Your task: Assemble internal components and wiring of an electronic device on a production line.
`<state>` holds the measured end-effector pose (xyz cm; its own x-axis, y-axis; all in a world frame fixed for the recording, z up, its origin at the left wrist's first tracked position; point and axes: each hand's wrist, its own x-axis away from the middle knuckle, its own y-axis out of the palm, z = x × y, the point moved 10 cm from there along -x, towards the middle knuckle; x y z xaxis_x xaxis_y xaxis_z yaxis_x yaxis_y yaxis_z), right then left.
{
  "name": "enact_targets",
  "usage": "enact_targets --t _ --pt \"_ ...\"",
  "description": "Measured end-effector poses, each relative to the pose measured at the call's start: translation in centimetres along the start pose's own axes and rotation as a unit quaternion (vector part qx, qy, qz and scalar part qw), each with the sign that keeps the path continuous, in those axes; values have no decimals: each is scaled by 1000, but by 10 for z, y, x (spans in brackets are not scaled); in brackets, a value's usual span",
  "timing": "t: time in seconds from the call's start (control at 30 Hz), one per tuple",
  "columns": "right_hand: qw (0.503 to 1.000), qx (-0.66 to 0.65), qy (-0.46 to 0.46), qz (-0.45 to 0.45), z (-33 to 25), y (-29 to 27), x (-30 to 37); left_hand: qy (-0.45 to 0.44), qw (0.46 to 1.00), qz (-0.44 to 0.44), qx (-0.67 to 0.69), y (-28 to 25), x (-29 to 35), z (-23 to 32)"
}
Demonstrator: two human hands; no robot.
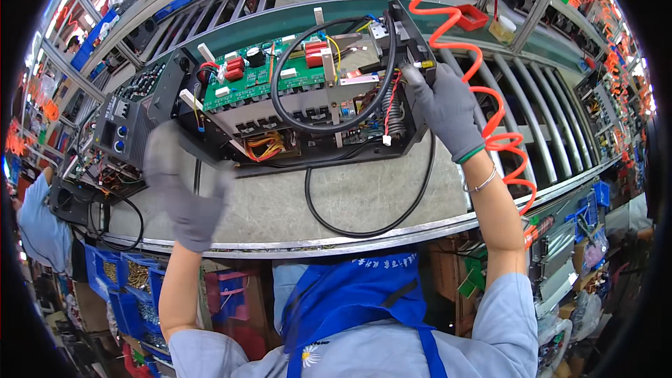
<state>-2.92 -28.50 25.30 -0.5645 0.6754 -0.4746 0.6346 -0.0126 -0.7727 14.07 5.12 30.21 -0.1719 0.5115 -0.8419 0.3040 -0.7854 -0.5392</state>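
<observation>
An uncovered machine chassis (241, 126) lies in front of me, with a green circuit board (280, 84), red components and bundled wires inside. A thick black cable (283, 108) loops over it. My right hand (448, 108), in a grey glove, grips the chassis's right end panel (418, 45), thumb on the inner side near a yellow fitting (424, 64). A red-and-black wire pair with a white plug (386, 140) hangs beside that thumb. My left hand (187, 189), also gloved and smeared by motion, is over the bench at the chassis's front left, thumb and fingers apart, nothing visible in it.
A coiled orange air hose (493, 101) hangs right of the chassis, above the roller conveyor (535, 112). Another unit with blue knobs (120, 133) stands at left, where a person's sleeve (43, 220) shows. Blue bins of screws (136, 276) sit below the bench edge (336, 246).
</observation>
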Motion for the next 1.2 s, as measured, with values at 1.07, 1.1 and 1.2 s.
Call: enact_targets --t 1.07,1.1,1.2 --pt "992 -16 -18 121 5 5 2 -431 686 -130 571 213 -254 -208" --pt "994 -3 -2 110 20 10 5 -421 675 -95 599 219 -239 -172" --pt "993 -3 -7 119 13 2 6 -294 869 -83 390 175 -229 -126"
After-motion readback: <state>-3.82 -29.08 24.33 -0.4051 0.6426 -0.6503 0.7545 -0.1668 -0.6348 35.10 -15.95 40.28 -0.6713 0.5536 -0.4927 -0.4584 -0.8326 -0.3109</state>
